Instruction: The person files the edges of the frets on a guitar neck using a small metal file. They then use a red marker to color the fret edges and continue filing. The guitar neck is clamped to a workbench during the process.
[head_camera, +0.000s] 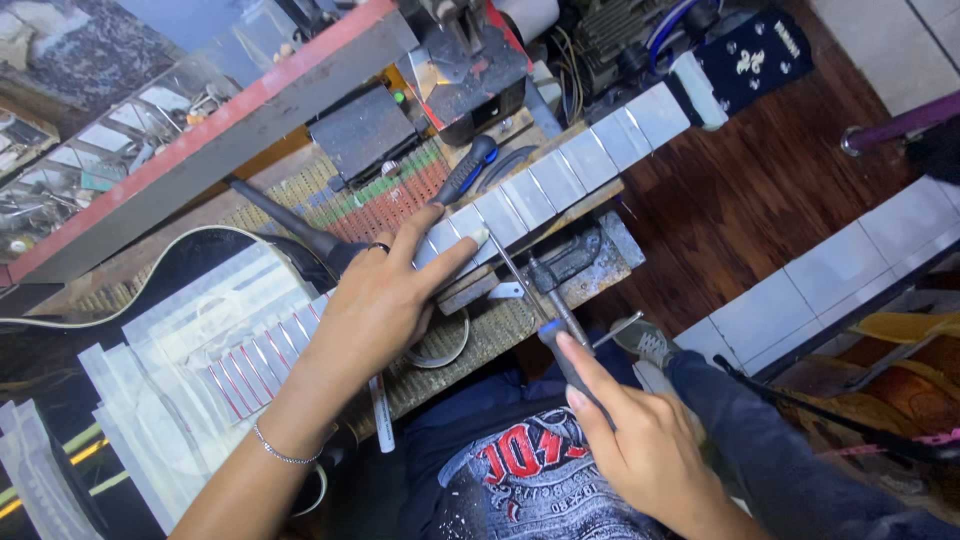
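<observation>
Pressing one guitar neck (560, 175) flat under open fingers, the left hand (385, 300) steadies it while the right hand (640, 450) grips one file (545, 300).

The left hand (385, 300) lies flat on a long guitar neck (560, 165) covered in squares of silvery tape, thumb and forefinger pressing it down near the front edge of the workbench (500, 335). The right hand (640, 445) grips the dark handle of a thin metal tool (535, 295) — its shaft slants up to the neck's side, just beside the left thumb. A blue-handled screwdriver (468, 168) rests behind the neck. The black guitar body (190, 255) lies at the bench's left — clear plastic pouches (190, 350) fan across it.
</observation>
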